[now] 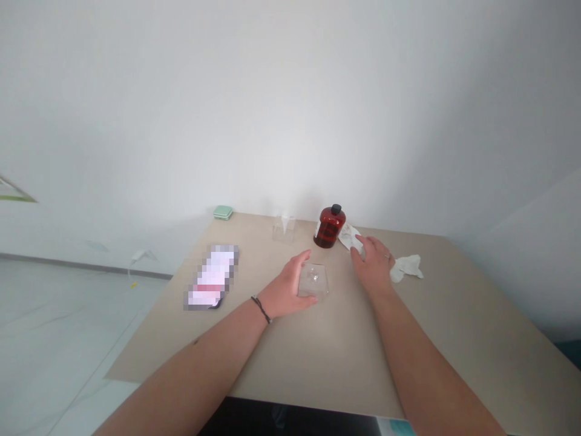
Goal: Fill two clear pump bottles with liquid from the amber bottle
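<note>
A small clear square box (313, 282) with a round knob on top rests in the middle of the table. My left hand (288, 286) curves around its left side, thumb at the near edge and fingers at the far edge. Over the right part of the table is my right hand (373, 265), its fingers apart and nothing visible in them. Just past those fingertips lies a crumpled white tissue (348, 235), partly hidden. To the left of that tissue stands a dark red bottle (330, 227) with a black cap.
A phone with a lit, blurred screen (213, 275) lies at the left of the table (318, 363). Toward the back are a mint-green case (223, 212) and a clear holder (284, 230) with something white. Another white tissue (407, 267) is at the right. A wall (290, 109) rises behind.
</note>
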The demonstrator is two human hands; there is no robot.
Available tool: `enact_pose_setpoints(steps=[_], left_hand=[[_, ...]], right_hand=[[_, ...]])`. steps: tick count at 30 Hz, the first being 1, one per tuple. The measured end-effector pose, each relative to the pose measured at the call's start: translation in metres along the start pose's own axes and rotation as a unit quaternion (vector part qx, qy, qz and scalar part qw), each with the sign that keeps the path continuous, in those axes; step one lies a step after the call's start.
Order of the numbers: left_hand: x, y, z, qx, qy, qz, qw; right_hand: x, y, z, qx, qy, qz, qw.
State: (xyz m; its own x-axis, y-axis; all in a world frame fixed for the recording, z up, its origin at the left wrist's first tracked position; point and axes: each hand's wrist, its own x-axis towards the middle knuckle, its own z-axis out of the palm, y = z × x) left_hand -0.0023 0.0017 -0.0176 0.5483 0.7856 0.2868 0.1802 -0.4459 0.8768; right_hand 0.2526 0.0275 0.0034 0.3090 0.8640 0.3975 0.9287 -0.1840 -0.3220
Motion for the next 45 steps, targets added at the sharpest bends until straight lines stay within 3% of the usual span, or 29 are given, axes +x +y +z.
enact_pose_setpoints(steps=[4,7,10,14,17,20,21,24,28,35,45], left_hand=[[0.000,-0.003,-0.001,-0.006,-0.003,0.007,1.000],[-0.001,-0.006,-0.003,-0.035,0.014,0.007,0.999],[-0.002,-0.006,-0.005,-0.026,0.082,0.025,0.996],[-0.001,-0.006,-0.006,0.056,0.179,0.060,0.980],[0.002,-0.007,-0.007,0.087,0.232,0.069,0.966],[0.006,-0.010,-0.007,0.098,0.272,0.055,0.956],[0.007,-0.011,-0.007,0.102,0.279,0.053,0.953],[0.008,-0.014,-0.008,0.111,0.284,0.057,0.951],[0.008,-0.015,-0.009,0.109,0.289,0.051,0.950],[0.010,-0.012,-0.007,0.101,0.279,0.038,0.954],[0.009,-0.009,-0.008,0.075,0.246,0.023,0.966]], right_hand=[[-0.011,-0.010,-0.013,0.086,0.090,-0.057,0.991],[-0.017,-0.026,-0.022,0.168,0.116,-0.118,0.972],[-0.008,-0.054,-0.034,0.269,0.092,-0.166,0.944],[0.033,-0.103,-0.049,0.395,-0.010,-0.138,0.908],[0.069,-0.144,-0.052,0.343,-0.092,-0.163,0.920],[0.093,-0.180,-0.042,0.154,-0.196,-0.227,0.941],[0.097,-0.189,-0.036,0.082,-0.219,-0.240,0.942],[0.101,-0.206,-0.016,-0.003,-0.242,-0.248,0.938],[0.100,-0.212,0.003,-0.058,-0.262,-0.246,0.931],[0.097,-0.213,0.005,-0.114,-0.258,-0.224,0.933],[0.100,-0.208,0.023,-0.112,-0.291,-0.206,0.928]])
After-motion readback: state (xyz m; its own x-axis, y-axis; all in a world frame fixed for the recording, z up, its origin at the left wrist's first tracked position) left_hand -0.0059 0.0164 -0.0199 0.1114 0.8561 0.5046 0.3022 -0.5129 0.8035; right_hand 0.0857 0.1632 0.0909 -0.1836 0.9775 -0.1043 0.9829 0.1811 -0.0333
